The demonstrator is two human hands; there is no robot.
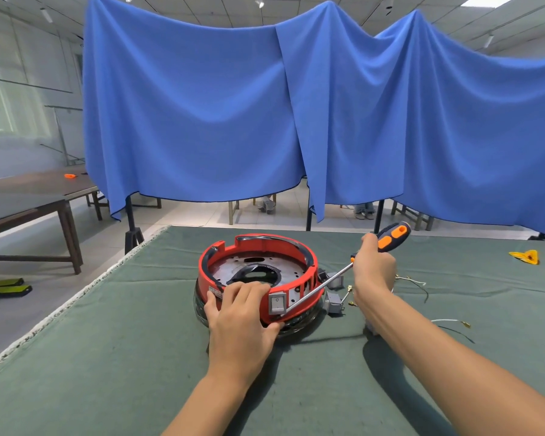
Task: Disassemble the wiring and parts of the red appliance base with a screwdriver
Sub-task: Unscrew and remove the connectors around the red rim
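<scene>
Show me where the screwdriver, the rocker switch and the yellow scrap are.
screwdriver [393,234]: head view, on the orange and black handle above the right hand.
rocker switch [278,303]: head view, on its white face.
yellow scrap [526,256]: head view, on its middle.

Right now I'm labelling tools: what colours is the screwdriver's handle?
Black with orange inserts on the screwdriver handle, seen in the head view.

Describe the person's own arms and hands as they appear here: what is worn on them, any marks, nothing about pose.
Both forearms are bare as far as the frame shows; no sleeve edge is in view. The left hand and the right hand wear no gloves. No watch, ring, bracelet or marking is visible on either.
</scene>
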